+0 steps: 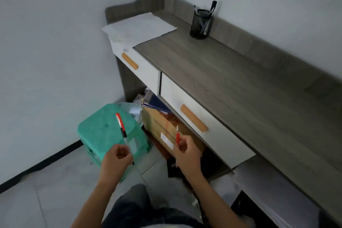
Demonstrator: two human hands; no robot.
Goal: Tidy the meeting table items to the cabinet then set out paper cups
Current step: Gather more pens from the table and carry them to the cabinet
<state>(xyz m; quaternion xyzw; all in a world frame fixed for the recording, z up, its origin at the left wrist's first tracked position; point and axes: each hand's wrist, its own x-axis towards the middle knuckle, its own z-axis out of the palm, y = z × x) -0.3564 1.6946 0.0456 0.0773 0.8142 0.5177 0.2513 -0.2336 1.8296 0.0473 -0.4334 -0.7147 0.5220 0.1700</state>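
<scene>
We hold two pens, one in each hand. The left grip (pixel 118 155) closes round the clear barrel of a red-capped pen (pixel 121 126), cap pointing up and away. The right grip (pixel 187 151) pinches the lower end of a red pen (pixel 177 136), its metal tip upward. Both pens are in the air short of the bench's (pixel 222 72) front edge, above the floor.

The step in hand looks like dropping them into the pen holder (pixel 201 24) at the bench's back edge. We would do well to take one pen at a time, stand it upright over the mouth, aim for a gap among the pens inside, and let go only once its end is below the rim. The holder looks light, so a knock at the rim could tip it.

The holder is a dark, see-through cylinder. The bench top is matt grey wood-grain with a raised lip along the back. The pens are slim, smooth plastic and would probably roll if laid flat. White paper sheets (pixel 138 27) lie at the far left corner, overhanging the front edge. Below are white drawer fronts with rounded orange handles (pixel 194 118), a green plastic stool (pixel 103 129) and a cardboard box (pixel 161 126).
</scene>
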